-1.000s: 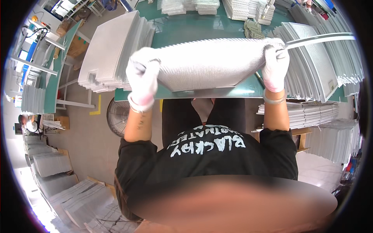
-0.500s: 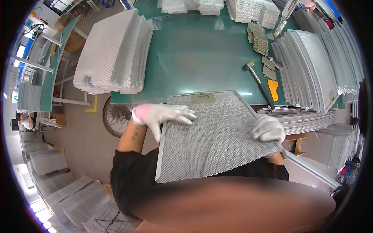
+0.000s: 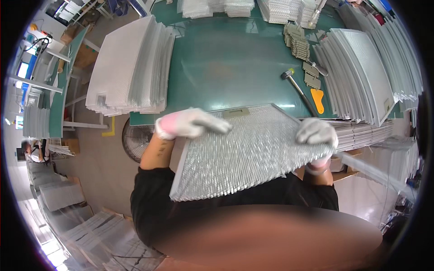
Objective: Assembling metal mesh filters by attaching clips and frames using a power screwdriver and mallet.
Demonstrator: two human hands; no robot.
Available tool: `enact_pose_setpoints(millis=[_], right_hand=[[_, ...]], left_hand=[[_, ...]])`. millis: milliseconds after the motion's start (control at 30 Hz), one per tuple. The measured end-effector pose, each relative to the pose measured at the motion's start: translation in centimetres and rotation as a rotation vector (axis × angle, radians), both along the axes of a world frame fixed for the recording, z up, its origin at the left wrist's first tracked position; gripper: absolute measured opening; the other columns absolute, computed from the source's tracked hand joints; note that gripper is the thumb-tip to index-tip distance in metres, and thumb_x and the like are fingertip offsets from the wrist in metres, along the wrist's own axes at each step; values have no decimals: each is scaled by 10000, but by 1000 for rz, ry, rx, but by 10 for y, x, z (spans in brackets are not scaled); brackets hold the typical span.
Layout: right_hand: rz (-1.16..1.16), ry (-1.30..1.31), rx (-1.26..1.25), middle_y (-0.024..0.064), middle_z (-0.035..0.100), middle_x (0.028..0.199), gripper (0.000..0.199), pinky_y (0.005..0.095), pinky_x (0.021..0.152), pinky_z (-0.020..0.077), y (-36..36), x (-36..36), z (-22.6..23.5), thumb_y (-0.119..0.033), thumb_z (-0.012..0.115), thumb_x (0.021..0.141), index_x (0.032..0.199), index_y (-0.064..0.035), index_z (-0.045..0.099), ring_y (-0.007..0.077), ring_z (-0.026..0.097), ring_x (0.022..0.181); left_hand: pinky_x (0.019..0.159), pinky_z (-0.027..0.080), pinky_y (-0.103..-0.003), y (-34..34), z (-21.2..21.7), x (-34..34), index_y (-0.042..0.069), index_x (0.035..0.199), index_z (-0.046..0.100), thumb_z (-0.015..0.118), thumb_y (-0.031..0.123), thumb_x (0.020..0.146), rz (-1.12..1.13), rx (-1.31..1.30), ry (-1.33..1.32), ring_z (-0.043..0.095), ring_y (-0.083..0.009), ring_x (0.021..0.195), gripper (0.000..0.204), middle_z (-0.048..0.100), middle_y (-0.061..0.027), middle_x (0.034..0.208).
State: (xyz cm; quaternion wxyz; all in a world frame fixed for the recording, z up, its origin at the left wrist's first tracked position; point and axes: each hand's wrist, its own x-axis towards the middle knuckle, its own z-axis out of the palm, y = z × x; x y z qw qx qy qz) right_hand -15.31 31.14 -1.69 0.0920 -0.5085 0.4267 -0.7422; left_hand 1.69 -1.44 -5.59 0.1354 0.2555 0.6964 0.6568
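Note:
A rectangular silver mesh filter panel point(image 3: 246, 151) with a metal frame lies tilted in front of my chest, over the near edge of the green table point(image 3: 235, 67). My left hand point(image 3: 190, 123), in a white glove with a pink cuff, rests flat on the panel's upper left corner. My right hand point(image 3: 316, 134), gloved the same way, grips the panel's right edge. A long thin metal strip point(image 3: 375, 169) runs out past my right hand toward the lower right.
A tall stack of mesh panels point(image 3: 129, 67) stands on the table's left. More panels point(image 3: 366, 77) lean in rows at the right. A hammer point(image 3: 298, 88), an orange scraper point(image 3: 318, 99) and small metal clips point(image 3: 298, 43) lie on the table. A fan point(image 3: 135, 142) sits below the table.
The panel has come down from its upright hold over the table to lie flatter near my chest. My left hand has shifted onto its top face, and my right hand has moved further right.

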Motion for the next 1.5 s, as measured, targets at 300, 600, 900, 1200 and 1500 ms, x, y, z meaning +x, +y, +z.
enact_pose_setpoints(millis=[300,600,900,1200,1500], right_hand=[[-740,139,264,217,482,1285,870,397,1020,394,-90,-67,-30,-229,796,781,1417,78,288,291,479,1197],[-954,521,663,381,113,1492,1419,513,1142,276,-104,-11,-130,-347,955,489,1519,-15,36,536,205,1381],[-469,-139,220,-65,514,773,25,168,606,343,-94,-85,25,-19,572,926,915,-35,587,6,424,688],[-595,-23,121,30,609,952,417,231,726,470,-99,-58,37,63,664,823,1231,50,577,72,538,809],[-356,261,169,118,654,1090,647,295,868,506,-77,-97,75,38,699,801,1403,-17,468,182,637,946]], left_hand=[[762,491,-317,28,64,-2,-31,964,604,646,-87,797,1444,-117,926,614,-201,824,181,645,-124,930],[623,390,-177,0,63,-30,45,829,511,674,-18,871,1571,72,628,460,-28,691,180,543,13,787],[646,418,-208,10,65,-25,55,767,450,658,-47,847,1604,155,668,492,-63,718,245,571,-22,815],[714,443,-259,25,64,-7,-8,858,602,535,-116,779,1459,-22,820,546,-147,772,150,605,-80,874],[744,420,-205,4,51,-21,9,1014,541,575,-55,872,1338,190,703,503,-68,805,159,575,-30,914]])
